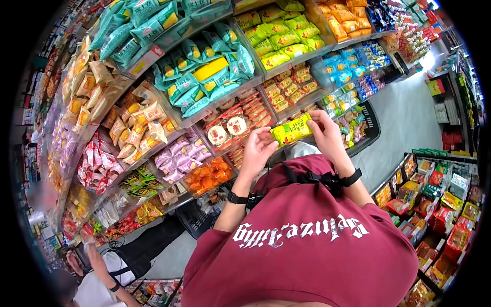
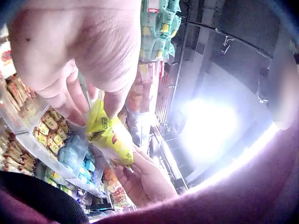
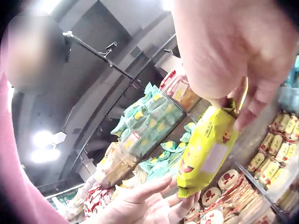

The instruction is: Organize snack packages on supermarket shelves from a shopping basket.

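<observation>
A yellow-green snack packet (image 1: 291,130) with dark printing is held level between both hands, in front of the shelf bins. My left hand (image 1: 259,148) pinches its left end between thumb and fingers. At the opposite end, my right hand (image 1: 327,134) grips the crimped edge. The left wrist view shows the packet (image 2: 112,137) hanging from the left thumb and fingers, with the right hand (image 2: 148,179) at its far end. Seen from the right wrist, a pale label panel marks the packet's side (image 3: 212,156).
Clear bins hold teal packets (image 1: 189,84), green packets (image 1: 286,38), round red-and-white crackers (image 1: 236,126) and orange packets (image 1: 208,176). A black basket (image 1: 371,128) sits right of the hands. Another person's arm (image 1: 99,266) is at lower left. More shelves (image 1: 429,204) stand at right.
</observation>
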A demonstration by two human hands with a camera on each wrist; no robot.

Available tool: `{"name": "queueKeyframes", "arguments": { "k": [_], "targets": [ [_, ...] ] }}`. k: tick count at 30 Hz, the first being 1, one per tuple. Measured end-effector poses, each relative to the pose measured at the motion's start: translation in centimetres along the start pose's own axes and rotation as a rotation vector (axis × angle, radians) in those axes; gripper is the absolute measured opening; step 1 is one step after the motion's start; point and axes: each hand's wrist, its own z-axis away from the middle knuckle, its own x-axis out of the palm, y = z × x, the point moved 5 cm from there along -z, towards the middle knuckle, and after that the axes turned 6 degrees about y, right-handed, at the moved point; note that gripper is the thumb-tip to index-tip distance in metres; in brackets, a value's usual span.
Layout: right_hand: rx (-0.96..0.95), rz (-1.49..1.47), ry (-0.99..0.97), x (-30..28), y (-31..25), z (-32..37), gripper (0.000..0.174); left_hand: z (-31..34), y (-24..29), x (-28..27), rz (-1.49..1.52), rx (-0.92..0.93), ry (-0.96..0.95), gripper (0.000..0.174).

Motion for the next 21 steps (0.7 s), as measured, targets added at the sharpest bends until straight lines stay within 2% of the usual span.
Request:
{"name": "queueKeyframes", "arguments": {
  "k": [4,7,9,10,12,14,16,20,21],
  "targets": [
    [-0.013,-0.024,0.029,-0.8,-0.1,-2.2,0.013,0.4,0.5,-0.6,0.002,0.008,0.037,0.046],
    [-0.054,-0.048,0.079,-2.0,-0.1,-6.3,0.014,0.4,-0.9,-1.9,-0.037,-0.075,0.086,0.034],
    [-0.100,-0.174,0.179,-2.6,1.5,-10.4,0.017,0.8,-4.2,-4.3,-0.090,-0.087,0.161,0.032],
    [-0.135,-0.175,0.203,-3.3,0.1,-12.1,0.019,1.1,-5.1,-5.1,-0.133,-0.107,0.222,0.031],
    [-0.155,-0.208,0.174,-3.9,0.0,-16.7,0.022,2.1,-4.6,-4.8,-0.181,-0.105,0.296,0.030],
    [-0.203,-0.276,0.183,-3.8,-0.6,-20.8,0.026,3.0,-4.7,-5.1,-0.157,-0.092,0.448,0.029],
    [-0.133,-0.271,0.134,-3.4,-2.1,-23.8,0.025,3.9,-4.6,-4.2,-0.079,-0.115,0.569,0.027],
    [-0.140,-0.250,0.007,-0.3,-1.7,-28.0,0.024,4.8,-4.3,-2.3,-0.013,-0.170,0.708,0.026],
    [-0.287,-0.020,-0.064,0.6,-1.8,-28.3,0.025,4.9,-4.2,-2.0,-0.015,-0.167,0.720,0.026]
  ]
}}
